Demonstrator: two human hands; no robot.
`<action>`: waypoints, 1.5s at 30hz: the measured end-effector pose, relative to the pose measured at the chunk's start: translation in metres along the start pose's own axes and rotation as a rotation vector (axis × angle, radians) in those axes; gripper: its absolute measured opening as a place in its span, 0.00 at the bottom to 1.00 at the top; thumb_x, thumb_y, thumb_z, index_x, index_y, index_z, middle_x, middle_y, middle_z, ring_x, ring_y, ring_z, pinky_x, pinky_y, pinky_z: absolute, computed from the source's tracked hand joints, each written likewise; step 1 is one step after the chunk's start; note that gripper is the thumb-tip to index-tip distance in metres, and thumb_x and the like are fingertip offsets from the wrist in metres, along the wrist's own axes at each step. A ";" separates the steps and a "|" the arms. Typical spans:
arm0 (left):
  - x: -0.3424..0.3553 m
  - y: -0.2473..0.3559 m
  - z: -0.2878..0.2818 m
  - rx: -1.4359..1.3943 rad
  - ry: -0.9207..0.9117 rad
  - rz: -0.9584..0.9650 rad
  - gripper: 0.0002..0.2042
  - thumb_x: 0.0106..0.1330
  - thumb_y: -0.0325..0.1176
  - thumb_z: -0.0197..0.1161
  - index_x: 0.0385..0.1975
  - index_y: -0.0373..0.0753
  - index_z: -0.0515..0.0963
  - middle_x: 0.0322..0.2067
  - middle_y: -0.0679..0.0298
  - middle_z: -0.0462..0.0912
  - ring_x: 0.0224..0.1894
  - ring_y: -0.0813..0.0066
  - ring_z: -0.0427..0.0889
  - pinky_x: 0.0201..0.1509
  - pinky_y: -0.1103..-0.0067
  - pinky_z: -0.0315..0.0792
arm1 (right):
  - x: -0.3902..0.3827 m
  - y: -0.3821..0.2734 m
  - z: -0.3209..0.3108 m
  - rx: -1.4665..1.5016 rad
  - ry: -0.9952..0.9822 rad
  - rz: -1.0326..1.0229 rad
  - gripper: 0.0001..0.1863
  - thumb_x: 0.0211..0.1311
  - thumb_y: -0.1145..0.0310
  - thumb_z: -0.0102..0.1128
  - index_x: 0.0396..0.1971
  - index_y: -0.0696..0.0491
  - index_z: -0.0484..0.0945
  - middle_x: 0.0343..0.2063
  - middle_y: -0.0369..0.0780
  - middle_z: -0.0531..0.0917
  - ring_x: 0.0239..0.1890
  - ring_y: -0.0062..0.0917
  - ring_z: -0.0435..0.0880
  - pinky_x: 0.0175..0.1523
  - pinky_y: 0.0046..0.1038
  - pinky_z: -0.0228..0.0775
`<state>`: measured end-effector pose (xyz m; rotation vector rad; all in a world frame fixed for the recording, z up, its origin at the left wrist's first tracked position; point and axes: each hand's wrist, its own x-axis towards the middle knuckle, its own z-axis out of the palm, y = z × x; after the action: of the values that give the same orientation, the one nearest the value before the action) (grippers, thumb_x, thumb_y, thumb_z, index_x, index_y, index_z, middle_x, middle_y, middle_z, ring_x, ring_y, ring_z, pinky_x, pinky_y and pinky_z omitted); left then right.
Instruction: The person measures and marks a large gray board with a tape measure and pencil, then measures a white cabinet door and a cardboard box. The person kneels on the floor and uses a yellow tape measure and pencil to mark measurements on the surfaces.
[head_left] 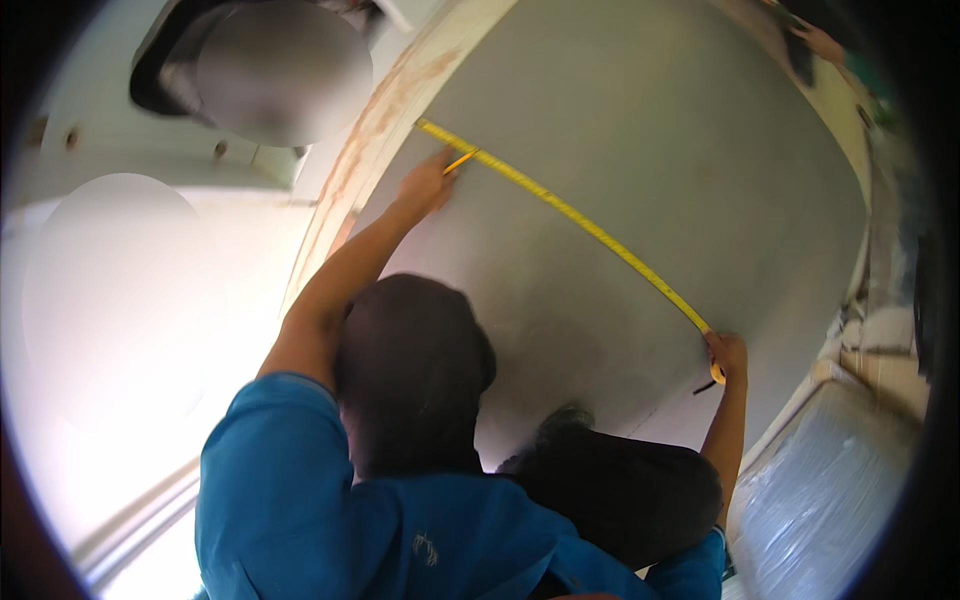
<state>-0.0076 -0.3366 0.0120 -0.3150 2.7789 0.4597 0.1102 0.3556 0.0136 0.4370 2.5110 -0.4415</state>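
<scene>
The tape measure's yellow blade (590,228) lies drawn out across a grey sheet (640,120), running from just beyond the left hand (428,184) to the right hand (730,358). The right hand is closed around the tape measure (718,373) itself, most of its case hidden by the fingers; a short dark strap (704,388) pokes out below. The left hand is curled around a yellow pencil (460,161), its tip at the blade's near edge; whether any finger also presses the sheet, I cannot tell. Past the left hand, the blade's free end sits by a wooden strip (375,115) bordering the sheet.

As I judge it, the laying-out of the tape is done and marking is in hand: the pencil is at the blade, but no finished mark can be made out beside it, so that part seems left.
</scene>
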 end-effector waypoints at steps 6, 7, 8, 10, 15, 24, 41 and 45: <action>0.005 0.007 0.021 0.059 -0.019 0.001 0.31 0.74 0.45 0.54 0.76 0.49 0.56 0.50 0.49 0.85 0.49 0.47 0.84 0.51 0.56 0.77 | 0.007 -0.007 -0.028 -0.131 -0.016 0.117 0.32 0.57 0.34 0.64 0.20 0.52 0.84 0.17 0.37 0.83 0.24 0.32 0.84 0.32 0.35 0.73; -0.003 -0.032 0.022 0.048 0.060 0.061 0.32 0.75 0.43 0.54 0.76 0.48 0.54 0.52 0.49 0.84 0.51 0.47 0.84 0.52 0.57 0.77 | 0.011 -0.024 -0.028 -0.088 -0.045 0.097 0.31 0.56 0.35 0.65 0.19 0.52 0.84 0.17 0.36 0.83 0.24 0.31 0.84 0.36 0.36 0.73; -0.007 -0.026 0.024 0.045 0.102 0.145 0.31 0.75 0.41 0.53 0.76 0.47 0.53 0.52 0.47 0.83 0.49 0.43 0.83 0.51 0.56 0.77 | 0.006 -0.024 -0.027 -0.043 -0.073 0.111 0.30 0.55 0.35 0.66 0.19 0.51 0.84 0.17 0.34 0.83 0.25 0.30 0.84 0.40 0.36 0.73; -0.012 0.002 0.014 0.070 -0.008 0.114 0.32 0.76 0.42 0.52 0.77 0.45 0.51 0.51 0.44 0.83 0.48 0.40 0.83 0.49 0.55 0.76 | -0.001 -0.013 -0.031 -0.064 -0.094 0.166 0.29 0.53 0.35 0.67 0.24 0.50 0.86 0.24 0.38 0.86 0.35 0.35 0.85 0.50 0.46 0.70; -0.019 0.001 0.003 0.043 -0.006 0.106 0.33 0.76 0.42 0.52 0.77 0.44 0.50 0.49 0.41 0.83 0.46 0.39 0.83 0.47 0.55 0.76 | -0.007 -0.020 -0.036 -0.044 -0.129 0.180 0.27 0.52 0.37 0.69 0.30 0.49 0.88 0.32 0.41 0.88 0.44 0.38 0.86 0.64 0.57 0.62; -0.042 0.004 0.009 0.001 0.039 0.136 0.28 0.76 0.42 0.53 0.73 0.40 0.58 0.58 0.44 0.78 0.56 0.42 0.80 0.58 0.59 0.74 | -0.012 -0.022 -0.035 -0.058 -0.078 0.162 0.28 0.52 0.36 0.68 0.29 0.49 0.87 0.34 0.41 0.87 0.44 0.38 0.84 0.63 0.55 0.61; -0.046 0.009 0.021 -0.065 0.107 0.133 0.26 0.76 0.42 0.53 0.68 0.36 0.62 0.63 0.45 0.75 0.63 0.42 0.75 0.65 0.59 0.69 | -0.004 -0.017 -0.035 -0.046 -0.129 0.178 0.28 0.51 0.36 0.69 0.33 0.50 0.89 0.38 0.41 0.88 0.46 0.38 0.86 0.64 0.56 0.61; -0.047 0.012 0.022 -0.061 0.124 0.127 0.26 0.76 0.43 0.53 0.68 0.36 0.62 0.63 0.46 0.75 0.62 0.42 0.76 0.64 0.59 0.70 | -0.003 -0.017 -0.035 -0.041 -0.150 0.182 0.28 0.51 0.36 0.68 0.27 0.50 0.88 0.32 0.40 0.88 0.43 0.37 0.86 0.64 0.56 0.62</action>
<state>0.0389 -0.3104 0.0107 -0.1865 2.9222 0.5752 0.0896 0.3534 0.0474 0.5882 2.3068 -0.3383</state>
